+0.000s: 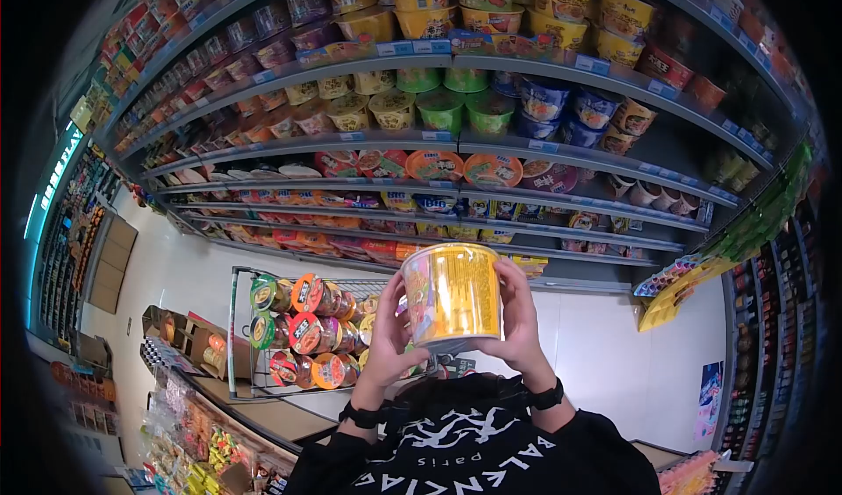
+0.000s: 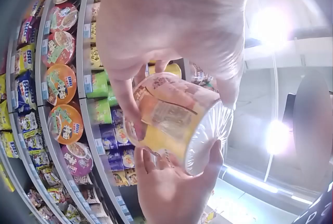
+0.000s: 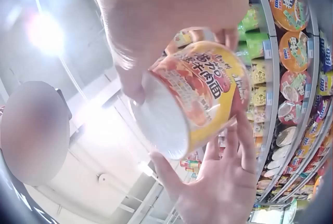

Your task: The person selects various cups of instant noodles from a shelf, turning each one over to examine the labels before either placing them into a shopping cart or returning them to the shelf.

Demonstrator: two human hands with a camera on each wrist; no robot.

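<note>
I hold a yellow instant noodle cup (image 1: 452, 293) up in front of the shelves with both hands. My left hand (image 1: 386, 333) grips its left side and my right hand (image 1: 519, 315) wraps its right side. In the left wrist view the noodle cup (image 2: 177, 122) lies tilted, its white foil base turned toward the camera, between the left hand (image 2: 171, 31) above and the right hand (image 2: 171, 187) below. The right wrist view shows the noodle cup (image 3: 197, 94) with red and yellow print, the right hand (image 3: 161, 21) over it and the left hand (image 3: 223, 182) under it.
Long shelves (image 1: 544, 149) packed with several rows of noodle bowls and cups fill the wall ahead. A wire trolley (image 1: 241, 337) loaded with noodle cups (image 1: 303, 328) stands at the lower left. Cardboard boxes (image 1: 180, 333) sit beside it on the pale floor (image 1: 175, 276).
</note>
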